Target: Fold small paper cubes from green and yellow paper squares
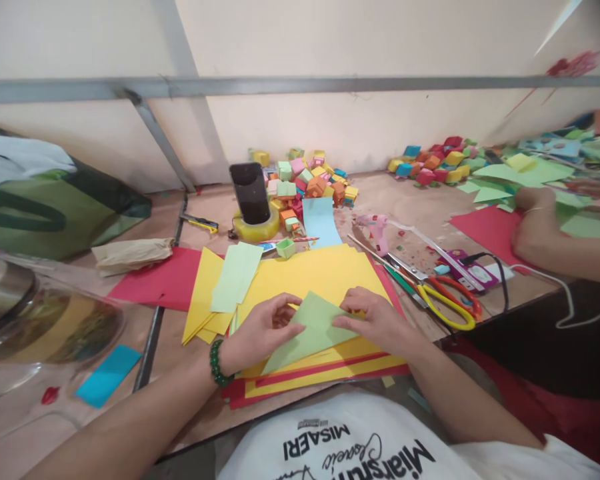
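A light green sheet of paper (307, 333) is between my two hands, above a stack of yellow and red paper (325, 270). My left hand (267, 330), below a green bead bracelet (218, 363) on the wrist, pinches the sheet's left edge between thumb and fingers. From the other side my right hand (370, 317) grips its right edge, thumb on top. Left of the stack lie a pale green paper strip (237, 277) and folded yellow paper (200, 290). A small green paper box (285, 249) sits just behind the stack.
Scissors with yellow and orange handles (445, 300) and a pink glue gun (377, 233) lie to the right. A phone (251, 193) leans on a yellow tape roll (257, 229), near piled paper cubes (315, 183). Another person's hand (540, 227) rests on red paper at far right.
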Motion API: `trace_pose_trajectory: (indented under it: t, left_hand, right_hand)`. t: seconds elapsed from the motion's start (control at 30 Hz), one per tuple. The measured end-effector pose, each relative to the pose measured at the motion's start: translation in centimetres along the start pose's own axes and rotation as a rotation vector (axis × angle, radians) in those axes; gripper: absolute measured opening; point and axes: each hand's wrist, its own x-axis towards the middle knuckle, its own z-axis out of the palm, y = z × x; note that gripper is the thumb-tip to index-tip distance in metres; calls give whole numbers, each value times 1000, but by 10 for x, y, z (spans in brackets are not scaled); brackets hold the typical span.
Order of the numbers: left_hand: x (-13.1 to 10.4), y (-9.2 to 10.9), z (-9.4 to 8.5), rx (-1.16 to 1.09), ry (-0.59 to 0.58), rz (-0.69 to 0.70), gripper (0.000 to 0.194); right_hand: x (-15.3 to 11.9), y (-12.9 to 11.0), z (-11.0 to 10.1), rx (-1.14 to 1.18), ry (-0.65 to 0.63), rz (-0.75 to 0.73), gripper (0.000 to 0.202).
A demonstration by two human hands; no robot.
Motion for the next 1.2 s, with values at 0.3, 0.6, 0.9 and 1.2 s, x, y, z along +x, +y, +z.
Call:
trace_pose_trajectory:
  t: [0.3,0.6,0.9,1.2]
  left_hand:
    - [0,6,1,54,97,28,33]
    - [-7,-5,0,1006,-116,555,31]
    - [-9,2,8,1095,-219,539,32]
    - [-11,0,10,1202,-251,548,32]
  right_hand:
    - [3,-26,1,90,-6,26,10]
    - [24,-7,21,-426,141,145,25]
    - [5,-18,27,-322,26,64,62]
    - [-19,27,15,-373,18,289,85]
